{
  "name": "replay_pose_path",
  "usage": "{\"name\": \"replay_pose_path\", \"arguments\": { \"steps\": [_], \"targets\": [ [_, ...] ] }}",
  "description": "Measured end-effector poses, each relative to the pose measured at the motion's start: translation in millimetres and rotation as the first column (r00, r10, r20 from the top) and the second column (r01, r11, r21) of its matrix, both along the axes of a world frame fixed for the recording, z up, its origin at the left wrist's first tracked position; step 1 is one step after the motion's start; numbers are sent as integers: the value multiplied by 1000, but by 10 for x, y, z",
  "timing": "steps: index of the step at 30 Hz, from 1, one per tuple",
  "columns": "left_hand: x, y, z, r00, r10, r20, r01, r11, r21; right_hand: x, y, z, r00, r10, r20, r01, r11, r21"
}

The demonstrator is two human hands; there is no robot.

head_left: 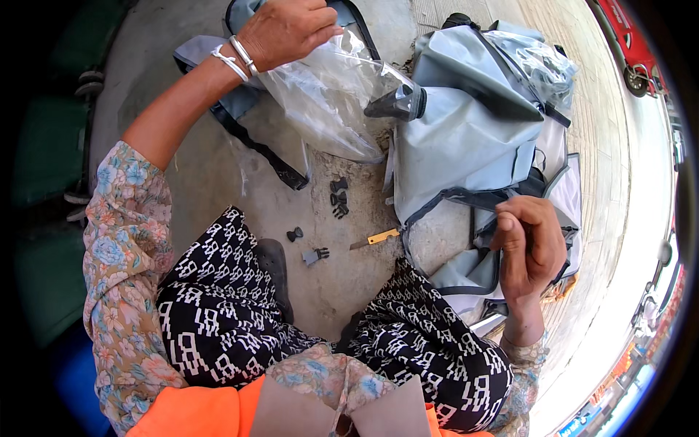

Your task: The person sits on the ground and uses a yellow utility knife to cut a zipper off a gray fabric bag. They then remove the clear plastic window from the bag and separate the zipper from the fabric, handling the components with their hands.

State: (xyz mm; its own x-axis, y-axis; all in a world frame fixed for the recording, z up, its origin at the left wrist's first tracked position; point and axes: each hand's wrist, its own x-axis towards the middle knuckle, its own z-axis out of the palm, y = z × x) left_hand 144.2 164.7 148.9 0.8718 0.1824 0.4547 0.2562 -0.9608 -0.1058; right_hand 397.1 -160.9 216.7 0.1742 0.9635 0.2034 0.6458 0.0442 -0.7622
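Gripping clear plastic bag (331, 95), left hand (287, 29) clenched; right hand (530, 244) pinched on grey bag (466, 131) strap.

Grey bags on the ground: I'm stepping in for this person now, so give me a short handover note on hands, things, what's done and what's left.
Left hand: raised, shut on a clear plastic bag.
Right hand: closed at the dark-trimmed edge of the grey bag; what the grip holds cannot be told.
Things: black plastic buckles and two more buckle parts lie loose on the concrete, beside a yellow-handled blade. Another grey bag lies behind the left wrist.
Done: cannot tell.
Left: loose buckle pieces are not yet on any bag.
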Motion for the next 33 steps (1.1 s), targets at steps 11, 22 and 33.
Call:
{"name": "replay_pose_path", "arguments": {
  "steps": [11, 22, 33],
  "targets": [
    [572, -1127, -1095, 866, -128, -483, -13, 961, -277, -723, 835, -1849, 973, 122, -196, -171, 952, -255],
    [976, -1076, -903, 520, -234, -822, -160, 918, -362, -313, 914, -2024, 923, 179, -340, -334, 812, -478],
    [948, -1159, -485, 940, 57, -337, -232, 831, -506, -330, 1004, -1235, 843, -154, -516, -149, 854, -499]
  ]
}}
